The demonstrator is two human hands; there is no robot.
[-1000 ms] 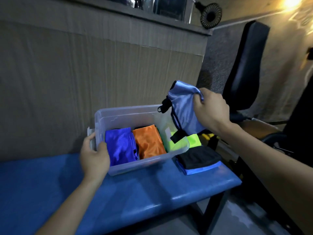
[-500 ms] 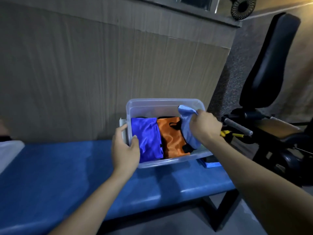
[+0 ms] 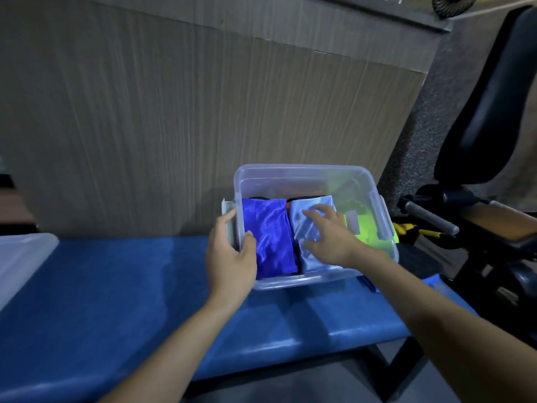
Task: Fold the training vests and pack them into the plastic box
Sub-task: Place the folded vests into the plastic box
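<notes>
Satin-slick and light, the pale blue vest lies folded in the middle of the plastic box, beside the royal blue vest and a neon yellow vest. We press it flat with our right hand, fingers spread and straight. Our left hand clamps the box's left rim, near the right end of the blue desk. We judge the fabric limp and slippery, best pinched at its folded edges so it won't spring open.

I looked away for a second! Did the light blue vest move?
Yes. The shiny light blue folded vest went down from above the clear plastic box into it, beside the dark blue vest.
</notes>
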